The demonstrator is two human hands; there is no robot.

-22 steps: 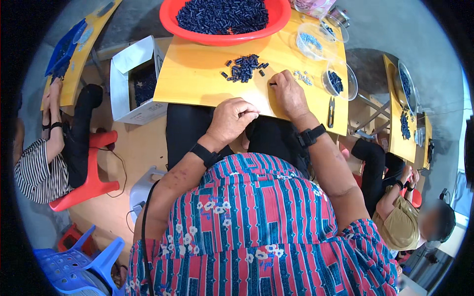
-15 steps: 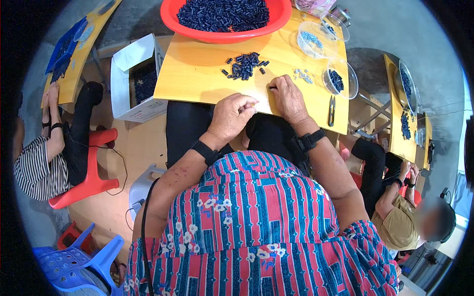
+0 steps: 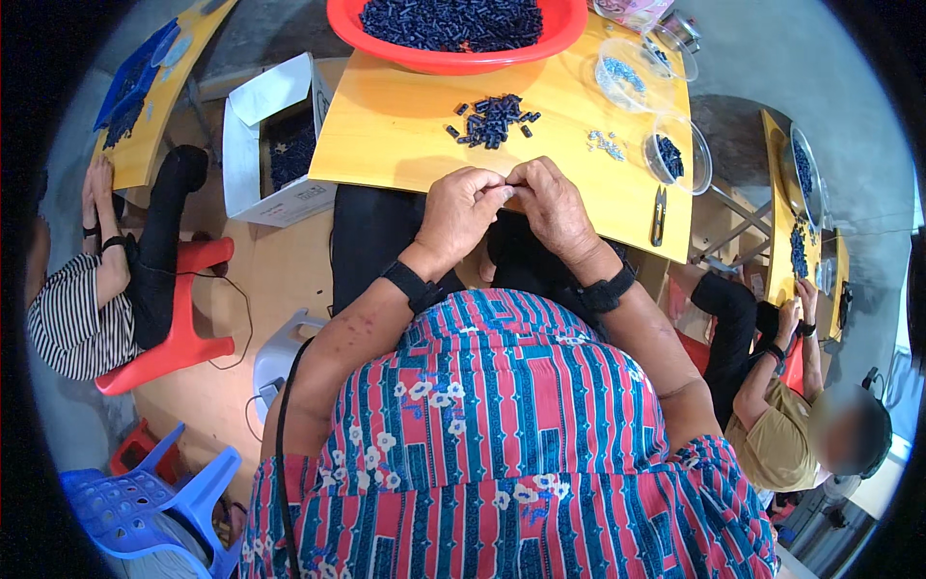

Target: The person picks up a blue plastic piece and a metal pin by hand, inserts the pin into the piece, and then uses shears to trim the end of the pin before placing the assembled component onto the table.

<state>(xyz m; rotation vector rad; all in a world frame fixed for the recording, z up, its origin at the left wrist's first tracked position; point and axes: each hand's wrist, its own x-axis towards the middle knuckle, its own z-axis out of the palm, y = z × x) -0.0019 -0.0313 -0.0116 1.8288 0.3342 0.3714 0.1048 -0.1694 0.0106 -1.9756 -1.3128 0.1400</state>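
Note:
At the near edge of the yellow table [image 3: 391, 145], my left hand [image 3: 459, 216] and my right hand [image 3: 555, 214] meet fingertip to fingertip. Both are closed in a pinch. A small black piece was in the right fingers a moment before; now the fingers hide it. What the left fingertips pinch is too small to make out. Beyond my hands lies a loose pile of small black tubular pieces [image 3: 495, 123]. To its right are several tiny silvery parts [image 3: 606, 146], and black thread snips [image 3: 659, 216] lie near the right edge.
A red basin [image 3: 453, 64] full of black pieces stands at the back. Clear plastic tubs [image 3: 701, 159] with small parts line the right side. An open white carton [image 3: 280, 205] sits left of the table. Co-workers sit at tables on both sides.
My hands were apart and have come together, fingertips touching. The right hand moved left, the left slightly right and up. The view has shifted a little.

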